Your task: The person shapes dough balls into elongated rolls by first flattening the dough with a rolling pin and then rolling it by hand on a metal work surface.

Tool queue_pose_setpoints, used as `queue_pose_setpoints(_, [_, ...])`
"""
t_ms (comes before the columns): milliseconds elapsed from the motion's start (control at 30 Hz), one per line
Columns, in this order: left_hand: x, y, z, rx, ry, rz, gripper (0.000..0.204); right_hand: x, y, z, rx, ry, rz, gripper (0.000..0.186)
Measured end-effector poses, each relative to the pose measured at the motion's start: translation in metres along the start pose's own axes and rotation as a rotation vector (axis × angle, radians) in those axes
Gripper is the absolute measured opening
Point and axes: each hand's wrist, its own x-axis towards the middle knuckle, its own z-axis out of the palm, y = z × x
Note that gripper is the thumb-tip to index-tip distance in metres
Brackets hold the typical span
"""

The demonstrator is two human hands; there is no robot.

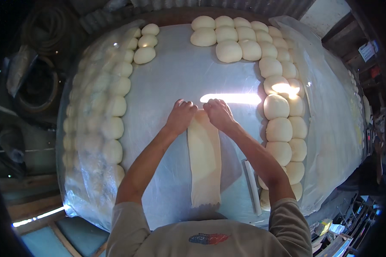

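A long, flattened strip of pale dough (pixel 204 167) lies lengthwise on the grey metal table top (pixel 167 73), its ragged near end close to my body. At its far end, my left hand (pixel 182 113) grips the left corner with curled fingers. My right hand (pixel 218 113) is closed on the right corner, and the edge between them is slightly folded. A pale straight bar (pixel 252 186) lies right of the strip, near my right forearm.
Rows of round dough balls (pixel 278 128) line the right side and far right; a short column (pixel 144 55) sits at far left. Clear plastic sheets (pixel 330 128) cover both sides, with more balls (pixel 113 126) under the left one. Coiled hoses (pixel 43 30) are off to the left.
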Motion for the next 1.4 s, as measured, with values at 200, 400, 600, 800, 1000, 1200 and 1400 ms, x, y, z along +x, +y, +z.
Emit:
queue_pose_setpoints(200, [-0.046,0.014,0.004,0.094,0.282,0.203,0.019,-0.052,-0.022,-0.003,-0.168,0.377,-0.289,0.021])
queue_pose_setpoints(400, [-0.002,0.022,-0.014,-0.004,-0.257,-0.197,0.024,-0.024,-0.025,-0.012,-0.183,0.139,-0.056,0.023])
queue_pose_setpoints(600, [0.003,0.021,-0.027,-0.152,-0.218,-0.322,0.024,-0.020,-0.025,-0.018,-0.175,0.202,-0.069,0.021])
queue_pose_setpoints(800, [-0.078,0.053,0.014,0.174,0.093,0.020,0.048,-0.091,-0.034,0.001,-0.305,0.414,-0.270,0.037])
queue_pose_setpoints(1000, [-0.061,0.073,-0.030,-0.120,-0.311,-0.222,0.059,-0.091,-0.044,-0.015,-0.112,0.212,-0.057,0.043])
queue_pose_setpoints(1200, [-0.064,0.088,-0.019,0.214,0.031,-0.167,0.051,-0.087,-0.060,-0.019,-0.333,0.147,0.016,0.037])
queue_pose_setpoints(1400, [-0.093,0.084,-0.010,-0.079,-0.102,-0.103,0.043,-0.142,-0.058,0.014,-0.110,0.246,-0.048,0.039])
